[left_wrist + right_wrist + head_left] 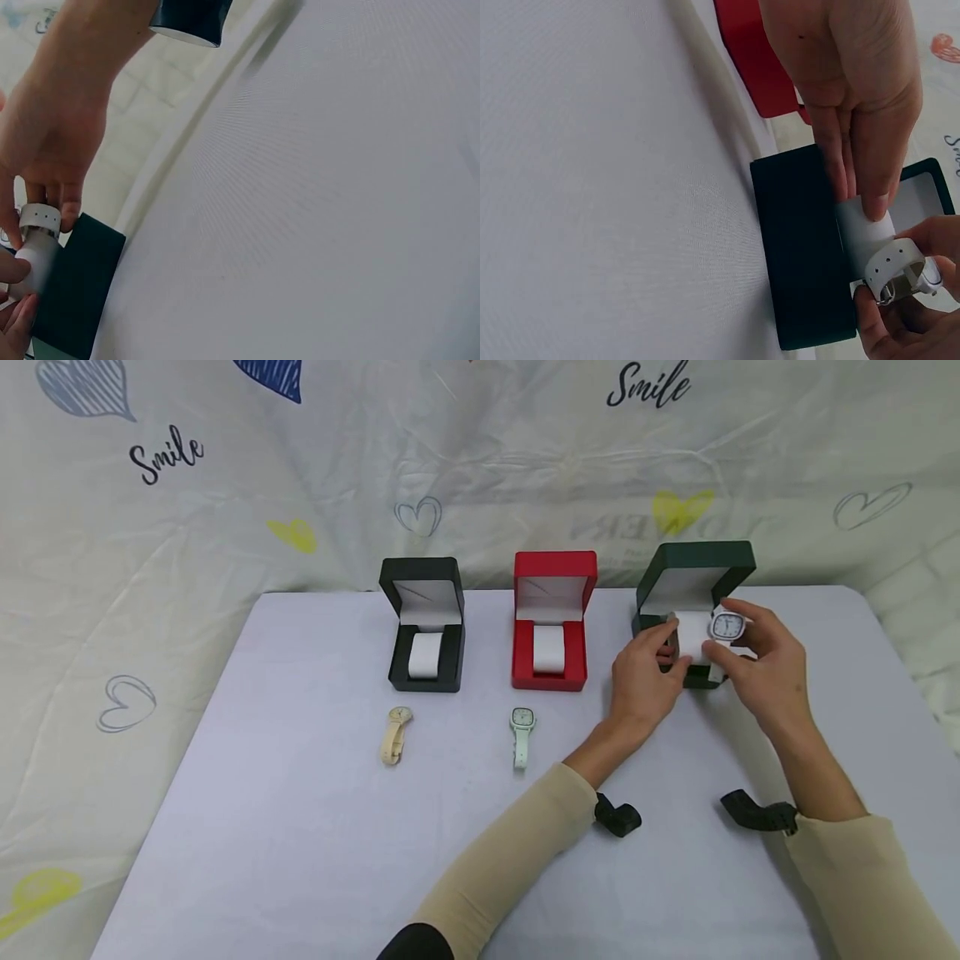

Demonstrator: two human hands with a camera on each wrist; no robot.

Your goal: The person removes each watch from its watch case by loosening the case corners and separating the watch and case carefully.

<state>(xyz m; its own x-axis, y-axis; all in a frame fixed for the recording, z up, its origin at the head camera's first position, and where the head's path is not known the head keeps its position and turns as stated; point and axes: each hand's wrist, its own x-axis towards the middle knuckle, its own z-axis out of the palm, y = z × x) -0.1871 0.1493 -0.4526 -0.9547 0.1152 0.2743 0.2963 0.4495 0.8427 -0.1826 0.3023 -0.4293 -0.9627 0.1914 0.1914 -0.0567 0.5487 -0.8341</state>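
Note:
My left hand (643, 683) grips a white watch cushion (692, 633) over the opened dark green watch box (708, 555). With the fingers of my right hand (776, 675) I hold a white wristwatch (727, 627) at the cushion's right end. Its punched strap (894, 257) forms a closed loop around that end in the right wrist view, buckle facing down. Seen from the left wrist, the loop sits at the tip of the cushion, just above the green box's front wall (81, 289). Part of the box's inside is hidden behind my hands.
To the left stand an opened red watch box (555, 562) and an opened black watch box (420, 568), each with a white cushion inside. A pale green watch (521, 737) lies before the red box, a beige watch (394, 737) before the black one. Behind the table (315, 860) hangs a printed sheet.

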